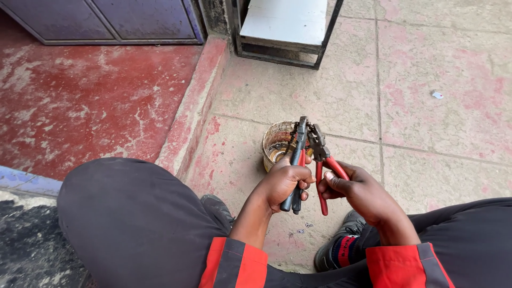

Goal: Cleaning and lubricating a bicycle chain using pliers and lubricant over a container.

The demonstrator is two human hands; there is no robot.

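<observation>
My left hand (284, 185) is closed around the handles of a dark-handled pair of pliers (297, 160), held upright. My right hand (360, 194) grips the red handles of a second pair of pliers (322, 160). Both sets of jaws meet on a short length of dark chain (294, 129), which hangs down towards a small clear tub (274, 145) with some liquid in it, standing on the ground just beyond my hands.
I sit with knees apart in dark trousers; a black shoe (336, 250) rests on the pale paved ground. A raised red kerb (186, 117) runs left of the tub. A metal-framed stand (282, 32) is ahead. A small white scrap (437, 95) lies far right.
</observation>
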